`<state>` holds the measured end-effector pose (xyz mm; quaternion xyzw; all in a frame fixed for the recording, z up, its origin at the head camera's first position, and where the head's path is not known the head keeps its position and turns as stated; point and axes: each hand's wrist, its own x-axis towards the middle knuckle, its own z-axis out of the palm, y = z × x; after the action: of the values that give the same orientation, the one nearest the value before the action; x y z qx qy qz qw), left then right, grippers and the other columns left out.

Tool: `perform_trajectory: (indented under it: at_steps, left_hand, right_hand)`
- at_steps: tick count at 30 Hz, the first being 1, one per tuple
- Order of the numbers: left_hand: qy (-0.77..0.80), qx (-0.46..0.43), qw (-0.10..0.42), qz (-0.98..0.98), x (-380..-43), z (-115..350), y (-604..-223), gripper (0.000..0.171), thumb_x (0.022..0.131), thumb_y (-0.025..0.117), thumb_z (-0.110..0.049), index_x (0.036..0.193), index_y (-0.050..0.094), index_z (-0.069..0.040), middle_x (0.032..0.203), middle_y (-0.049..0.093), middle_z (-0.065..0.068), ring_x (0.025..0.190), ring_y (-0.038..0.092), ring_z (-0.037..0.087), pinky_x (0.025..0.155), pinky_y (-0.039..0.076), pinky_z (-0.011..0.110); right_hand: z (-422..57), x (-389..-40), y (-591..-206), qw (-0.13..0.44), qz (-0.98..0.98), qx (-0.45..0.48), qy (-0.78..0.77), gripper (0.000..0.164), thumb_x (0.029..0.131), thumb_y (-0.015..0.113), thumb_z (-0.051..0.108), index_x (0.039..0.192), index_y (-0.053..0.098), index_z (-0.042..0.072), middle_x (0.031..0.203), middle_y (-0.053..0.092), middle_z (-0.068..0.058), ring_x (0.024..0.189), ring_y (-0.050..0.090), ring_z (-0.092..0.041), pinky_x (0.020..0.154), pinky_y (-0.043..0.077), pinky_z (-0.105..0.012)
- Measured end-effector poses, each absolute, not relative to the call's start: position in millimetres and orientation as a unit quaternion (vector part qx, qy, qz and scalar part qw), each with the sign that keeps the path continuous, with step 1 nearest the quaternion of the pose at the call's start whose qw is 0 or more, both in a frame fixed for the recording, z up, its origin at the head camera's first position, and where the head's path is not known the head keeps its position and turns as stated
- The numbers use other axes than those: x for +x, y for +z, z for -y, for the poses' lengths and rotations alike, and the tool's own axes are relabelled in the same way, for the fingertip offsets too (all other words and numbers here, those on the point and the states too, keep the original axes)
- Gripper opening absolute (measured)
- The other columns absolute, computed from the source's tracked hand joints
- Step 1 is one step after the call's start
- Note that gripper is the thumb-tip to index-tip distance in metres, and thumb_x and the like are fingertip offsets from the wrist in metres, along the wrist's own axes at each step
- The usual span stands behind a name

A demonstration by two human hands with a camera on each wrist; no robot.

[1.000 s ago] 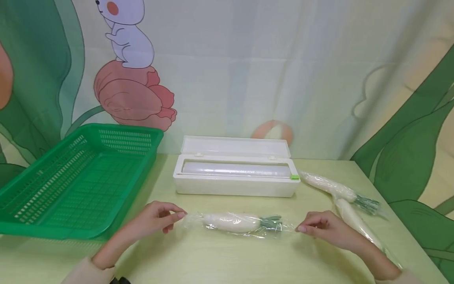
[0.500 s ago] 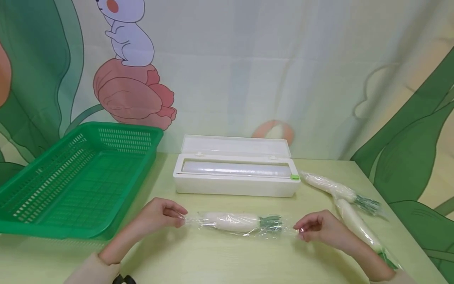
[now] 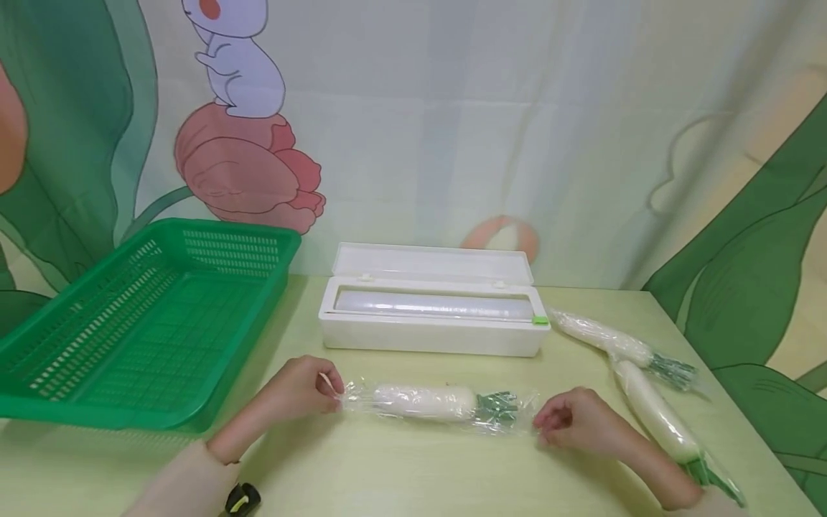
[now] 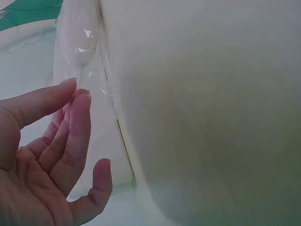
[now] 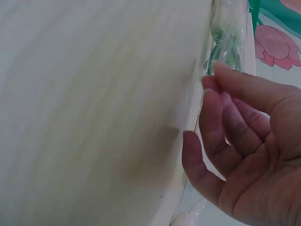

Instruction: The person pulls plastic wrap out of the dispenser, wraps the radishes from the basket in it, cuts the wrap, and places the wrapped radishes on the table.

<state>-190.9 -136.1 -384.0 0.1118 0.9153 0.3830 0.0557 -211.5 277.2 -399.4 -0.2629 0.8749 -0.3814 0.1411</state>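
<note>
In the head view a white radish [image 3: 423, 402] with cut green stalks [image 3: 496, 407] lies in clear cling film in front of me. My left hand [image 3: 304, 388] pinches the film's left end [image 3: 357, 396] between thumb and fingertips. At the stalk side my right hand [image 3: 578, 420] pinches the right end of the film. The left wrist view shows the thumb and forefinger of the left hand [image 4: 56, 141] meeting at the shiny film [image 4: 77, 47]. From the right wrist, the right hand [image 5: 244, 127] has thumb and forefinger together just below the wrapped stalks [image 5: 229, 52].
Behind the radish stands a white cling film dispenser [image 3: 433, 337], lid up, roll inside, green slider [image 3: 540, 320] at its right. A green basket [image 3: 200, 413] sits left. Two wrapped radishes, one farther back [image 3: 601, 337] and one nearer [image 3: 659, 413], lie right.
The right hand has shifted slightly left, toward the radish. The left forearm has swung a little to the right, and the film at the left end has been twisted and bunched differently.
</note>
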Motion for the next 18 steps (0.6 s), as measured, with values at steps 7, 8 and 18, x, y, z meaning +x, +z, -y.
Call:
perform_trajectory:
  at_steps: [7,8,18]
  left_hand:
    - [0.339,0.096,0.046,-0.935,-192.6,128.1,-385.0,0.018,0.066,0.074,-0.001,0.068,0.058,-0.01,0.06,0.054,-0.002,0.054,0.048,0.012,0.05,0.039,0.026]
    - [0.337,0.096,0.044,-0.936,-192.8,127.3,-385.0,0.018,0.066,0.074,-0.001,0.068,0.058,-0.01,0.06,0.053,-0.002,0.054,0.048,0.012,0.05,0.039,0.026]
    - [0.313,0.103,0.07,-0.941,-194.3,132.2,-371.7,0.038,0.065,0.081,-0.014,0.095,0.058,-0.013,0.083,0.063,0.0,0.068,0.055,0.014,0.061,0.043,0.031]
  right_hand:
    - [-278.1,-212.7,-398.8,0.133,-0.889,-0.258,-0.354,0.012,0.072,0.075,0.013,0.079,0.068,0.006,0.067,0.064,0.003,0.054,0.053,-0.001,0.049,0.045,-0.02]
    - [-278.4,-213.0,-398.9,0.135,-0.889,-0.258,-0.354,0.012,0.072,0.075,0.013,0.079,0.068,0.006,0.066,0.064,0.004,0.054,0.052,-0.001,0.049,0.045,-0.02]
    - [-282.4,-215.1,-385.1,0.068,-0.906,-0.281,-0.31,0.02,0.07,0.078,0.021,0.082,0.068,0.007,0.072,0.063,0.006,0.061,0.053,-0.001,0.053,0.045,-0.021]
